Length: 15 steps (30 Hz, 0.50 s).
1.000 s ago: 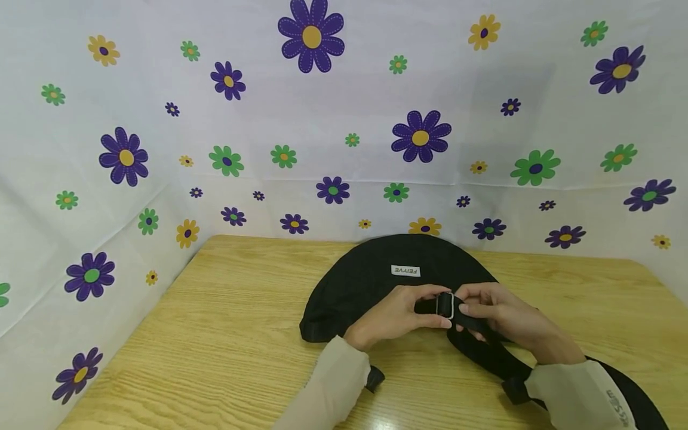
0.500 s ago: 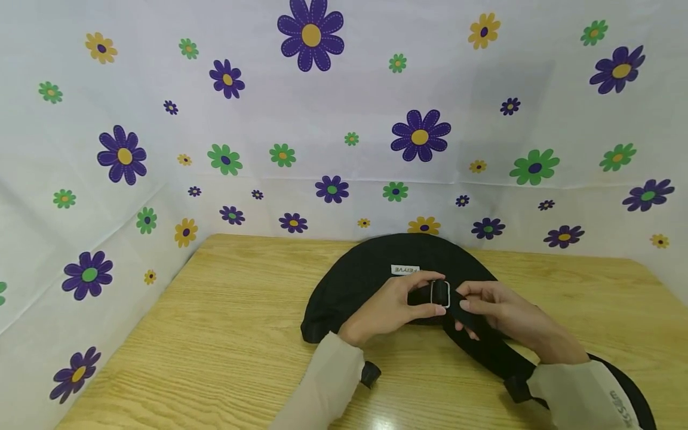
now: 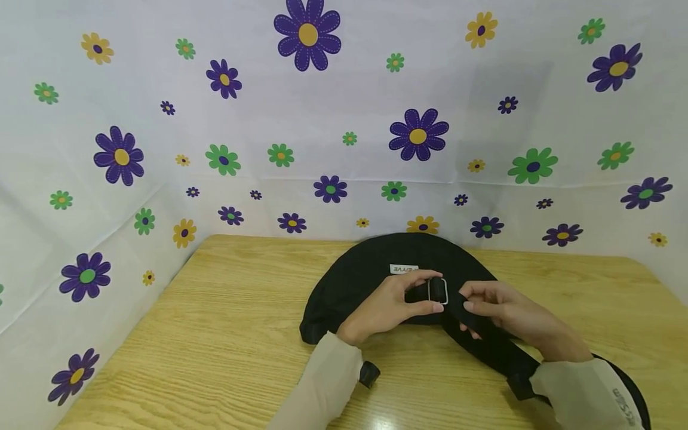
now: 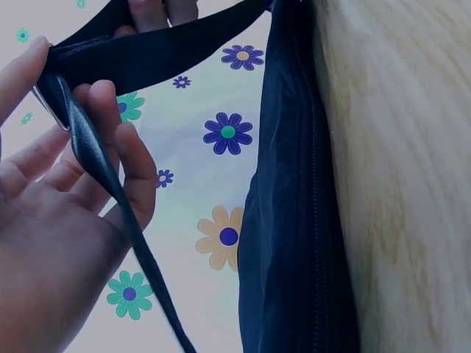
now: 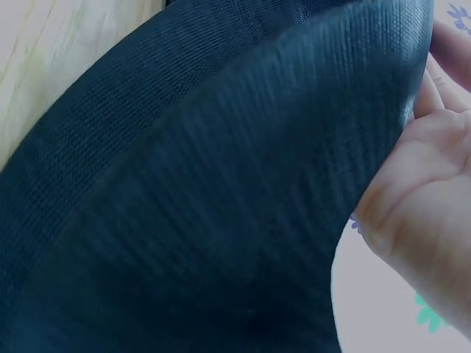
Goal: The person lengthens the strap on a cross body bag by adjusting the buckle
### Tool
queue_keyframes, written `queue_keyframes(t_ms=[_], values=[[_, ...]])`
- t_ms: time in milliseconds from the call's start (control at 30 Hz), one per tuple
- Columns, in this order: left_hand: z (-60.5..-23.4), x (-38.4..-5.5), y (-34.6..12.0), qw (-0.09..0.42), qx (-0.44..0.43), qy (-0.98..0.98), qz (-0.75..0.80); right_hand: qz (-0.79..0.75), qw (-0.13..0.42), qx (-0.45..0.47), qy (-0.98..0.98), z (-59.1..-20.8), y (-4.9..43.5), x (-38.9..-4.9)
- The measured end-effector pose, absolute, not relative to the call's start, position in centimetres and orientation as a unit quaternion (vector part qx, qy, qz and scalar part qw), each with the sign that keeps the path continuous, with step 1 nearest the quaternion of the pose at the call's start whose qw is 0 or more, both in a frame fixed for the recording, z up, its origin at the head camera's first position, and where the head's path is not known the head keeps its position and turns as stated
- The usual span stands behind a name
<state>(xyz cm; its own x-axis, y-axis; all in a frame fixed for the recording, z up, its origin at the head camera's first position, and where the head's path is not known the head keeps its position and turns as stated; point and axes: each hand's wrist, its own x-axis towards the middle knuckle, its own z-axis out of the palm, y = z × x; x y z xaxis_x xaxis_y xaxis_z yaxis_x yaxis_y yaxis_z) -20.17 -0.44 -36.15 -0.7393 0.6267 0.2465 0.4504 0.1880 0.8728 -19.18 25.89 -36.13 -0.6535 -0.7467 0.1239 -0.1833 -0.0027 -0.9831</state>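
Observation:
A black crescent-shaped bag (image 3: 349,280) lies on the table, its white label partly covered by my left hand (image 3: 383,307). Between thumb and fingers, that hand pinches a metal slider buckle (image 3: 445,292) threaded with the bag's black strap (image 3: 486,340). Just right of the buckle, my right hand (image 3: 510,313) pinches the strap. In the left wrist view, a thin strap end (image 4: 129,209) hangs down from the buckle, and the bag's zipper (image 4: 315,184) runs along its side. Wide strap fabric (image 5: 221,191) fills most of the right wrist view, partly hiding the right fingers.
The wooden table (image 3: 215,334) spreads out to the left and front. A white cloth with flower prints (image 3: 344,89) rises behind and at the left. A black strap end (image 3: 369,374) shows beside the left sleeve, and a black piece (image 3: 520,379) beside the right cuff.
My left hand and the buckle have moved slightly up and to the left. The gap between the buckle and my right hand has widened. The right hand has barely moved.

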Motion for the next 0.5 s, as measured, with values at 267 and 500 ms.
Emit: queue_keyframes(t_ms=[267, 500], values=[[-36.6, -20.1, 0.3, 0.118, 0.383, 0.742, 0.538, -0.624, 0.218, -0.348, 0.665, -36.0, 25.0, -18.9], [-36.7, -19.9, 0.6, 0.119, 0.397, 0.732, 0.541, -0.633, 0.219, -0.354, 0.653, -35.9, 24.5, -19.0]])
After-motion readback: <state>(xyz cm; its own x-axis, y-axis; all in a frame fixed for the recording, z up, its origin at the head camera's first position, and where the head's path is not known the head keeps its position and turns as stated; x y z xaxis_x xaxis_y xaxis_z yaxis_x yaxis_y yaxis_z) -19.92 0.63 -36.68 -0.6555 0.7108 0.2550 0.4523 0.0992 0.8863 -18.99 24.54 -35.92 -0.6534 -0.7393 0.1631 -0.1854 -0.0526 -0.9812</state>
